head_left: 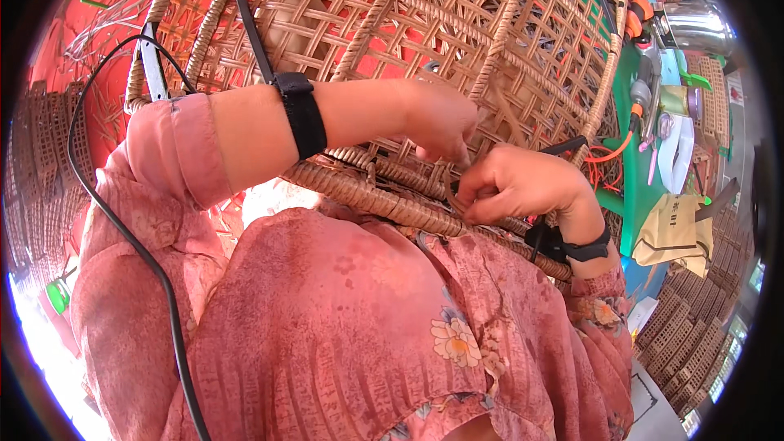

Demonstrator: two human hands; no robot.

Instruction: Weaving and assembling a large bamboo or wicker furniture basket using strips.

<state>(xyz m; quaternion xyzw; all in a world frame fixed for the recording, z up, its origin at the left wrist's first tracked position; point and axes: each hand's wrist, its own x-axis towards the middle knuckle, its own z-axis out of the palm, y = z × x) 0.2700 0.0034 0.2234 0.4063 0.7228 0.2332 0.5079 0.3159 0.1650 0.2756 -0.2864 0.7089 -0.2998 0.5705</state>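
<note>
A large openwork rattan piece point(384, 28) with wrapped ribs leans across my lap. Its thick wrapped edge point(371, 196) lies nearest my body. My left hand point(445, 121) reaches over the weave from the left, its fingers bent down at this edge. The fingertips are closed, but what they hold is hidden. Close beside it, my right hand point(518, 184) is closed, thumb against curled fingers. A thin rattan strand point(451, 186) runs into its grip at the edge. Another pale strand point(510, 106) rises loosely above the two hands.
On the right, a green table point(633, 155) carries an orange-handled tool point(639, 102), a metal canister point(698, 27) and white paper point(676, 155). A tan paper bag point(676, 233) hangs near its corner. A black cable point(135, 241) trails down my left side. Cut strands litter the red floor point(82, 24).
</note>
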